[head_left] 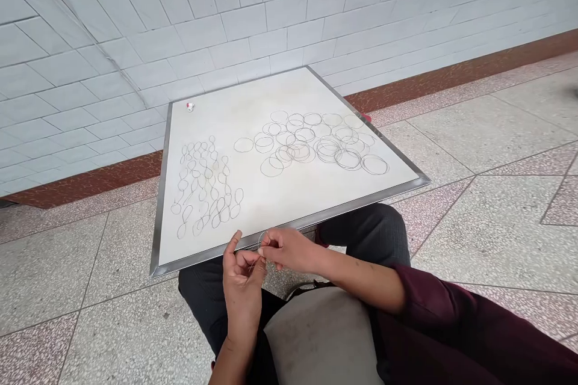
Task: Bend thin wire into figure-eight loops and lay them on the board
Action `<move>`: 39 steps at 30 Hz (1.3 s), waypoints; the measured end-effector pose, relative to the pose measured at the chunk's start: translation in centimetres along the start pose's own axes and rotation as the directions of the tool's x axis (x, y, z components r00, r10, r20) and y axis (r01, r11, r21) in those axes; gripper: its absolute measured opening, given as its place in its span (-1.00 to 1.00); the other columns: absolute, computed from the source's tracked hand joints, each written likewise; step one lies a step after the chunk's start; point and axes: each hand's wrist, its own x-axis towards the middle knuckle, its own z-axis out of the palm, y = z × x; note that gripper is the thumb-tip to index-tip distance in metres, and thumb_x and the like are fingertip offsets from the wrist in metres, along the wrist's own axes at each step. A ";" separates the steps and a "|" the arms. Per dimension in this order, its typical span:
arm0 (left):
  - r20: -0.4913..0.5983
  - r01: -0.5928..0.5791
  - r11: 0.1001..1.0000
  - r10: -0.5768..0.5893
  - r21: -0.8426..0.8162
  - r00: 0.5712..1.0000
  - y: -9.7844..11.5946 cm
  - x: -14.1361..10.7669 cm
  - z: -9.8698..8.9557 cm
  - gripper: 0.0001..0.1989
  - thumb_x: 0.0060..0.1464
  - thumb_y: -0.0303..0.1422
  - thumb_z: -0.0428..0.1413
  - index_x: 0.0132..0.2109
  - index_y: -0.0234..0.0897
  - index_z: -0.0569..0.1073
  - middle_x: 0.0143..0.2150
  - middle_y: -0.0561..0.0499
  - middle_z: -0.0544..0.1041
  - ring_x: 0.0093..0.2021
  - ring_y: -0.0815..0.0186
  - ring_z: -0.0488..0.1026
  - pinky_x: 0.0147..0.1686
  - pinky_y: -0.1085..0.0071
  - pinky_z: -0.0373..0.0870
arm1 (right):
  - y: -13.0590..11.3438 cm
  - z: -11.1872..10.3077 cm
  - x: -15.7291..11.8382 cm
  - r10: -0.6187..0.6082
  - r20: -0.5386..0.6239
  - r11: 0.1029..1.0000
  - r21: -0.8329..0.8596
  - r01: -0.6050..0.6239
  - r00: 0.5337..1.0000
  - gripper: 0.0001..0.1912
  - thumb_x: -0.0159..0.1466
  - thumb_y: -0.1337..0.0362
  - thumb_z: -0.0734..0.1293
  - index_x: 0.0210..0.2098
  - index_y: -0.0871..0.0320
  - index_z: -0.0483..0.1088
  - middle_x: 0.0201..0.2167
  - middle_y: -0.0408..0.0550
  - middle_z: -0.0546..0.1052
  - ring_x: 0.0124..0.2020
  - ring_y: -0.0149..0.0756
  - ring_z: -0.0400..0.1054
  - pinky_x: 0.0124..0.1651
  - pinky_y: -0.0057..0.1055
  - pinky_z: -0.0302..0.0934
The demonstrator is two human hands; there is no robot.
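Note:
Just past the near edge of a white table (266, 90), my left hand (244, 277) and my right hand (286, 249) meet over my lap. Both pinch a thin wire loop (261, 239) between thumb and fingers; part of it is hidden by the fingers. My left index finger points up, away from the pinch. Many round wire rings (348, 159) lie overlapping on the table's right half. On its left side, wire pieces twisted into figure-eight shapes (236, 203) lie in rough rows.
A small red and white object (190, 107) sits near the table's far left corner. The metal rim (316, 216) runs close in front of my hands. Behind the table stands a white tiled wall (226, 42).

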 end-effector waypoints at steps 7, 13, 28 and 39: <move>0.028 0.077 0.991 -0.074 -0.113 0.997 1.0 -0.2 0.0 -0.26 0.01 -0.28 0.30 0.29 -0.24 0.19 -0.43 0.16 0.47 -0.43 0.38 0.38 -0.32 0.43 0.35 | 0.0 -1.8 -1.1 -0.084 0.153 0.991 0.117 0.067 0.985 -0.66 0.32 0.03 0.27 -0.41 0.16 0.35 -0.57 -0.19 0.43 -0.55 -0.43 0.34 -0.47 -0.49 0.27; 0.042 0.070 0.993 -0.066 -0.093 0.997 1.0 -0.5 0.0 -0.28 0.04 -0.27 0.28 0.30 -0.20 0.19 -0.43 0.17 0.45 -0.42 0.38 0.40 -0.26 0.40 0.37 | -0.5 -1.4 -1.5 -0.061 0.115 0.986 0.162 0.042 0.992 -0.83 0.24 0.19 0.35 -0.35 0.17 0.36 -0.51 -0.21 0.45 -0.56 -0.49 0.33 -0.52 -0.57 0.24; -0.010 -0.062 0.996 0.063 0.058 0.998 0.1 0.0 0.0 -0.35 0.11 -0.28 0.23 0.29 -0.14 0.19 -0.39 0.12 0.47 -0.36 0.33 0.42 -0.21 0.34 0.40 | 0.3 0.0 -0.3 -0.028 -0.012 0.979 0.203 0.030 1.000 -0.88 0.23 0.28 0.33 -0.39 0.14 0.31 -0.59 -0.26 0.38 -0.63 -0.50 0.24 -0.61 -0.56 0.13; 0.083 0.207 0.941 -0.192 -0.268 0.978 0.9 0.7 -0.4 -0.35 -0.05 -0.35 0.34 0.19 -0.23 0.33 -0.39 0.11 0.52 -0.39 0.41 0.40 -0.32 0.46 0.35 | 0.3 -1.4 -0.4 -0.179 0.145 0.937 0.328 0.123 0.973 -0.69 0.23 0.03 0.38 -0.28 0.16 0.35 -0.47 -0.22 0.40 -0.57 -0.53 0.19 -0.56 -0.55 0.06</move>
